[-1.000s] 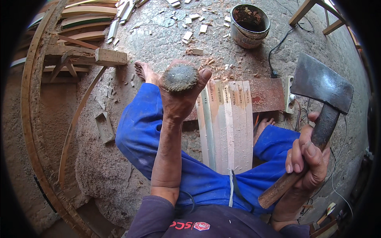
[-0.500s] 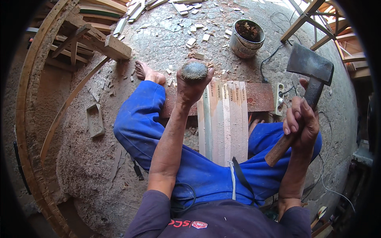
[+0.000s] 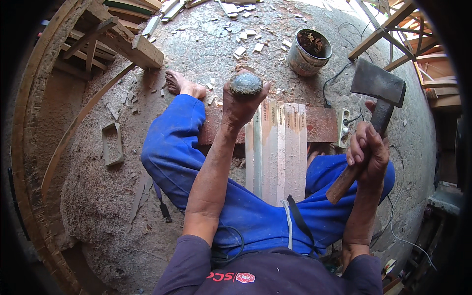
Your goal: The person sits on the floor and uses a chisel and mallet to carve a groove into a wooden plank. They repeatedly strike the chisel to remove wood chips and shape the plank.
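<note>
Hatchet (image 3: 378, 84), bucket (image 3: 303, 65) with brown scraps (image 3: 312, 45).

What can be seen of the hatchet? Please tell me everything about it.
The hatchet has a broad, dark grey head that looks like worn metal, extending mainly to the picture's left from the handle. The handle is dark near the head and brown, apparently wooden, below. The right hand grips its middle with bent fingers, hiding part of it. The tool slants, head up and to the right; its lower end appears over the blue trousers, though contact there cannot be told.
</note>
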